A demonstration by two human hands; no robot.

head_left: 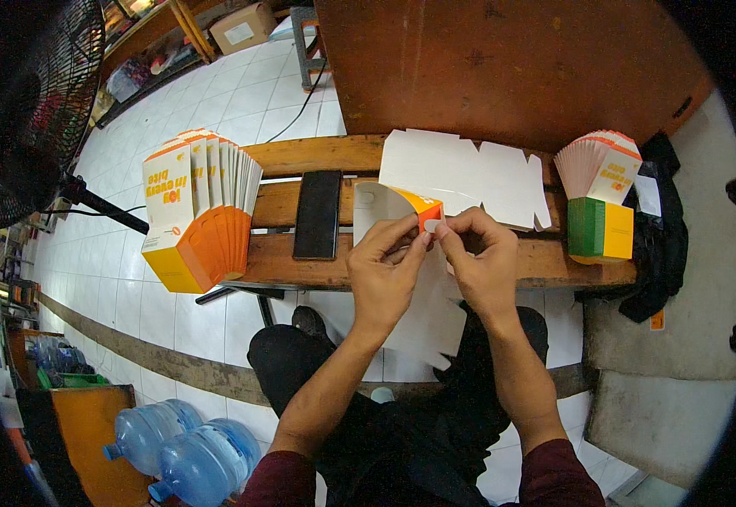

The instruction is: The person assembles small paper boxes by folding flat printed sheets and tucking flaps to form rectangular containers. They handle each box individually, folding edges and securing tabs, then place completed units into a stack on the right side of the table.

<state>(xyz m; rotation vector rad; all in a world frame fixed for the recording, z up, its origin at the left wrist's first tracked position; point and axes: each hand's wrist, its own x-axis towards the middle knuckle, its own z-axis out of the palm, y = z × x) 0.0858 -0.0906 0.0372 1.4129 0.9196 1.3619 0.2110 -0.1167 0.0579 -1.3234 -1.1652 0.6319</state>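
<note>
Between my two hands is a thin cardboard box blank (418, 325), white inside, with an orange and yellow printed end that curls up toward me. My left hand (385, 266) pinches this coloured end from the left. From the right, my right hand (479, 258) grips the same end, its thumb and finger at a small white tab. The fingertips of both hands nearly meet there. Below them the white sheet hangs over my lap. Just beyond my hands, flat white box blanks (435, 165) with notched edges lie on the wooden bench (283, 275).
On the bench's left stands a fanned stack of orange-white folded boxes (169, 198), beside a black phone (318, 215). Another stack (600, 173), with green and yellow ends, stands at the right. A fan (34, 110) is far left; large water bottles (207, 456) lie lower left.
</note>
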